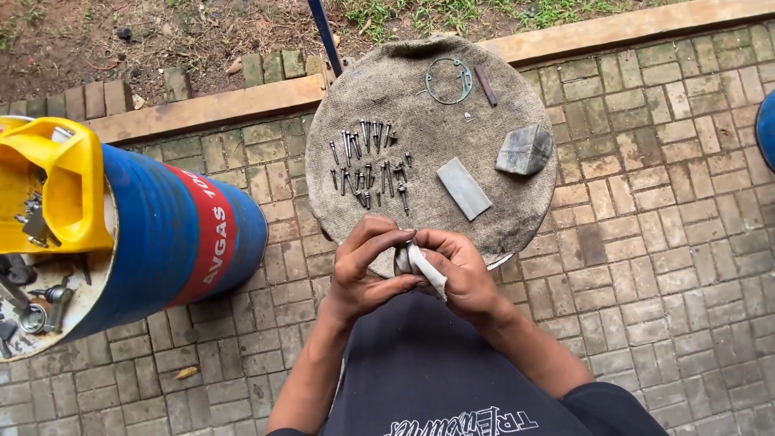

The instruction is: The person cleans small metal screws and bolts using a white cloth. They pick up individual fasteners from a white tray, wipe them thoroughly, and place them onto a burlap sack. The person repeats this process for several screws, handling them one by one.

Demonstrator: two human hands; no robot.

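A small metal part is pinched in a white rag (426, 270) by the fingers of both left hand (365, 270) and right hand (462, 274), beside rows of bolts (367, 165) on the cloth-covered drum top (517, 218).

Left hand (365, 266) and right hand (460, 270) pinched together.

Both hands meet low in the middle, the left grip (367, 262) and right grip (456, 270) pinching a small cloth (420, 265) between them. Just beyond them is a round cloth-covered surface (355, 194). On it, ahead and left of the grips, lie rows of screws (367, 161). Ahead and right lie a flat bar (463, 188) and a stone block (525, 149); a wire ring (448, 81) lies farthest. Far left stands a drum (178, 234).
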